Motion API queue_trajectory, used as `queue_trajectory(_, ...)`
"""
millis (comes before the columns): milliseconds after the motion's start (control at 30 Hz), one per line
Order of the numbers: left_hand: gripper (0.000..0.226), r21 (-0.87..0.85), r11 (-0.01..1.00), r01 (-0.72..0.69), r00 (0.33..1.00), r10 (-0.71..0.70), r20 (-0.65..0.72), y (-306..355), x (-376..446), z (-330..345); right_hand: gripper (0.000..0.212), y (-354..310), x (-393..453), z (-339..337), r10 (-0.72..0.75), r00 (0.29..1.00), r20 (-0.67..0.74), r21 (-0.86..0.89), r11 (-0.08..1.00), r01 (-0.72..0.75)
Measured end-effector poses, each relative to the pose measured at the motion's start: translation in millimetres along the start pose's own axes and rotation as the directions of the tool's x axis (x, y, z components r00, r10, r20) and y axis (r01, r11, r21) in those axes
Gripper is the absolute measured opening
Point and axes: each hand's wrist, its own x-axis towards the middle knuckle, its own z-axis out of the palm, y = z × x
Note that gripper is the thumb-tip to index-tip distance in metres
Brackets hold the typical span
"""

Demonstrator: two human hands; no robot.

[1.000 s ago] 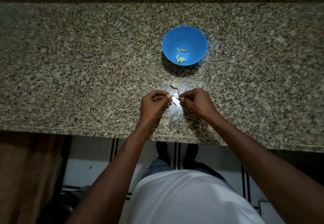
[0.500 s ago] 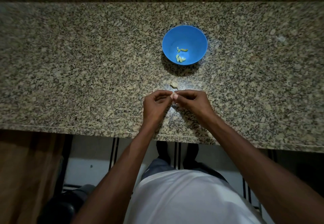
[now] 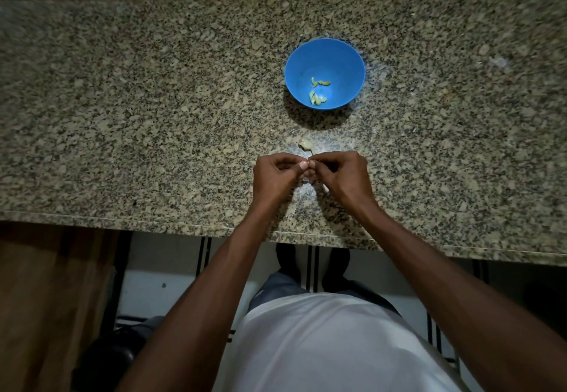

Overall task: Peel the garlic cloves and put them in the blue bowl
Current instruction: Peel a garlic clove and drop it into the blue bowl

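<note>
Just below the frame's centre, the left hand (image 3: 277, 176) and right hand (image 3: 343, 176) meet fingertip to fingertip, both pinching a garlic clove (image 3: 308, 167) that is mostly hidden between them. To peel well, hold it steady with one hand and pull the skin away with the other, low over the surface (image 3: 122, 115). The blue bowl (image 3: 352, 63), above centre, holds peeled cloves (image 3: 319, 90); another piece (image 3: 306, 146) lies just beyond the fingers
</note>
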Motion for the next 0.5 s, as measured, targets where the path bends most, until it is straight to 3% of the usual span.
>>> queue_trajectory(100,0.009,0.136,0.987,-0.081,0.995,0.089,-0.054,1,0,4,0.012,-2,-2,1,-0.023,1.000,-0.012,-0.010,1.000,0.023)
queue_trajectory(200,0.002,0.369,0.902,-0.222,0.957,0.274,-0.093,5,-6,9,0.015,0,0,3,0.047,0.999,0.016,0.039,0.998,-0.048)
queue_trajectory(267,0.007,0.417,0.872,-0.258,0.940,0.327,-0.102,5,-7,12,0.019,1,1,3,0.077,0.997,0.021,0.056,0.995,-0.078)
queue_trajectory(500,0.010,0.388,0.898,-0.208,0.966,0.251,-0.064,7,-5,17,0.014,5,-1,-1,0.096,0.995,0.028,0.163,0.982,-0.100)
